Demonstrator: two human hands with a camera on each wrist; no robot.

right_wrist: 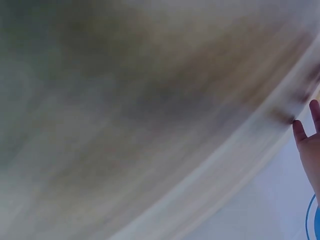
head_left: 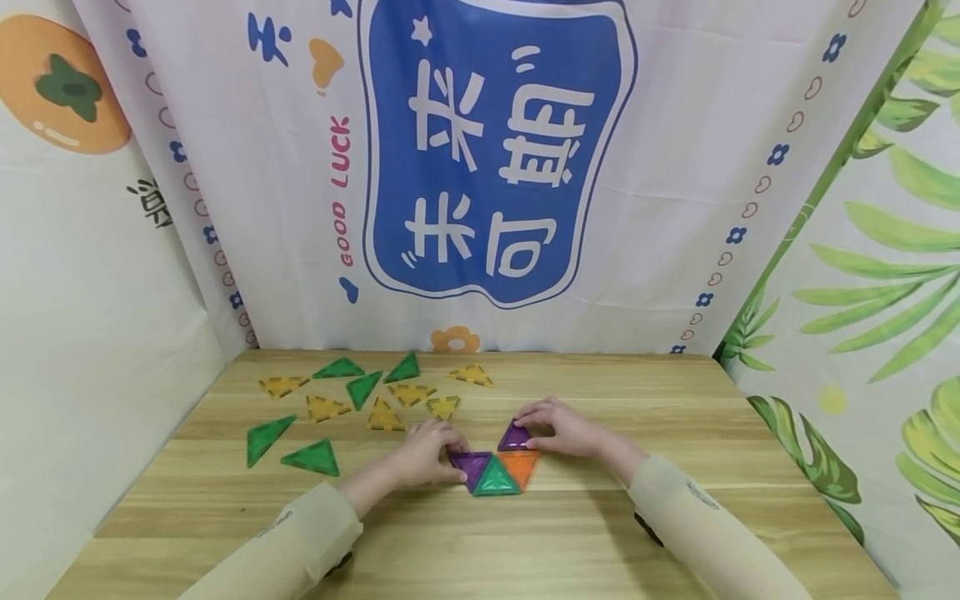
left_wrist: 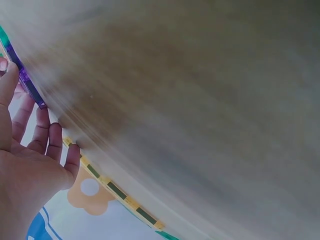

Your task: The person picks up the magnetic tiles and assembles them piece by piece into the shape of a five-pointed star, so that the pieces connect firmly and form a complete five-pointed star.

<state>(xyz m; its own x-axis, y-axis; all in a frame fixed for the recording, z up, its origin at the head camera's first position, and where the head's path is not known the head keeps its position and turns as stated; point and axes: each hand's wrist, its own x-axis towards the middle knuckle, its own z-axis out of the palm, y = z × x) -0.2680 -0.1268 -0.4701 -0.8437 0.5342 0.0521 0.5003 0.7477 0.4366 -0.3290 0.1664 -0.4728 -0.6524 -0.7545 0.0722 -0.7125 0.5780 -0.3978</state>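
Observation:
In the head view a purple triangle tile [head_left: 469, 468], a green one [head_left: 497, 477] and an orange one [head_left: 521, 467] lie side by side in a row. My left hand [head_left: 429, 454] pinches the purple tile at the row's left end; the left wrist view shows this hand [left_wrist: 35, 160] with thumb and fingers at the purple tile's edge [left_wrist: 29, 85]. A second purple triangle [head_left: 513, 437] is just above the orange tile, pinched by my right hand [head_left: 562, 429]. The right wrist view shows only part of that hand [right_wrist: 310, 150], with no tile discernible.
Several loose yellow [head_left: 327, 407] and green [head_left: 312, 457] triangle tiles are scattered over the left and back-left of the wooden table [head_left: 637, 400]. A printed curtain [head_left: 675, 167] stands behind the table's back edge.

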